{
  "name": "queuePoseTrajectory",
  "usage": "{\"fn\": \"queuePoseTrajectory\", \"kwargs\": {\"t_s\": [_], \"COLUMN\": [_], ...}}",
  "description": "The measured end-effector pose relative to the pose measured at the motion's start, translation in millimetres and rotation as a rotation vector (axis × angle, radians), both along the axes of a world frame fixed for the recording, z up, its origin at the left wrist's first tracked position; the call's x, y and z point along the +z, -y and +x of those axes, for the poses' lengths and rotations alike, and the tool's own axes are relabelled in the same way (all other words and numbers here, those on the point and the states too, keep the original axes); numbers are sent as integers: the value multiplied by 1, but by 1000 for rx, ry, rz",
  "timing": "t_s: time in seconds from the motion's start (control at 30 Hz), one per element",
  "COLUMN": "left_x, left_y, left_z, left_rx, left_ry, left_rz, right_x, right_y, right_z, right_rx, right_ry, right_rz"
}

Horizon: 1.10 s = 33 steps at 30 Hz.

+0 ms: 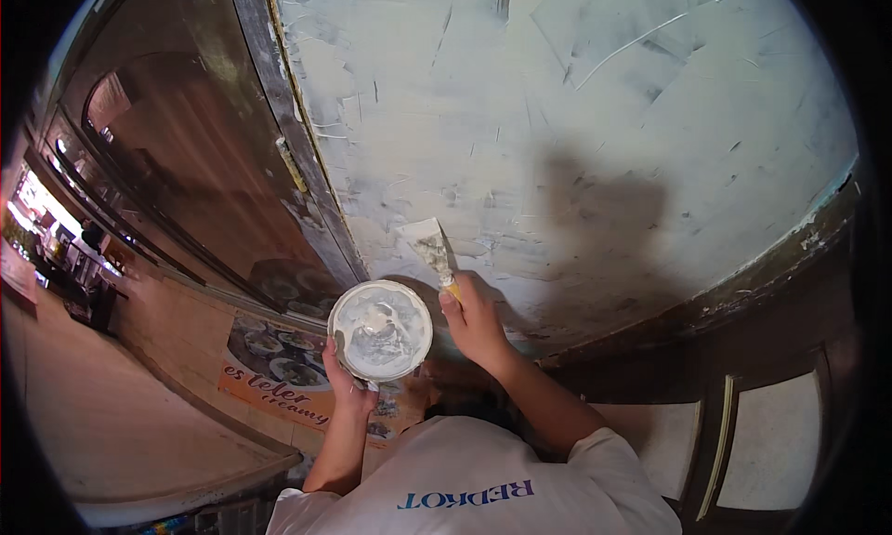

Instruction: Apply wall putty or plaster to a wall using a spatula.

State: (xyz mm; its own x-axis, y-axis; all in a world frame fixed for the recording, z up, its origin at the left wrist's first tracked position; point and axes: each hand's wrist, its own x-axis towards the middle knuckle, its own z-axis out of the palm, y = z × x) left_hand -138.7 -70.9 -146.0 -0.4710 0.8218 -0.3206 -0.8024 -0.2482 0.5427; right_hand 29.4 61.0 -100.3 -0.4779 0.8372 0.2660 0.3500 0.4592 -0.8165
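Observation:
My left hand (347,377) grips a round white tub (426,344) from the side and below. White filler paste (376,329) is smeared over the inside of the tub. In my right hand (476,323) is a putty knife (429,247) with a yellow handle, its blade pointing up and away from me. The blade lies against or just in front of a panel (465,89) coated in streaky white filler; whether it touches I cannot tell. Filler also coats part of the blade. The tub is just left of the knife, near the panel's lower left corner.
A worn frame post with a hinge (291,165) runs along the panel's left edge, beside a brown glazed door (186,135). A dark ledge (725,298) borders the panel at right. Below left lies a printed food banner (269,372). Dark cabinet doors with pale panels (771,442) stand lower right.

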Motion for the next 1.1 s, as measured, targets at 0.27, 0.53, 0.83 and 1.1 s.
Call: {"fn": "queuePoseTrajectory", "kwargs": {"t_s": [0.27, 0.53, 0.83, 1.1], "left_x": [-1, 2, -6, -8], "left_y": [5, 6, 8, 18], "left_z": [-2, -2, -2, 1], "left_rx": [26, 24, 30, 13], "left_ry": [27, -13, -32, -39], "left_rz": [-36, -11, -96, -113], "right_x": [-28, -18, -89, -110], "right_y": [8, 0, 9, 1], "right_z": [29, 25, 29, 31], "right_rx": [-98, -154, -95, -245], "right_ry": [11, 0, -74, -61], "right_rz": [90, 75, -214, -349]}}
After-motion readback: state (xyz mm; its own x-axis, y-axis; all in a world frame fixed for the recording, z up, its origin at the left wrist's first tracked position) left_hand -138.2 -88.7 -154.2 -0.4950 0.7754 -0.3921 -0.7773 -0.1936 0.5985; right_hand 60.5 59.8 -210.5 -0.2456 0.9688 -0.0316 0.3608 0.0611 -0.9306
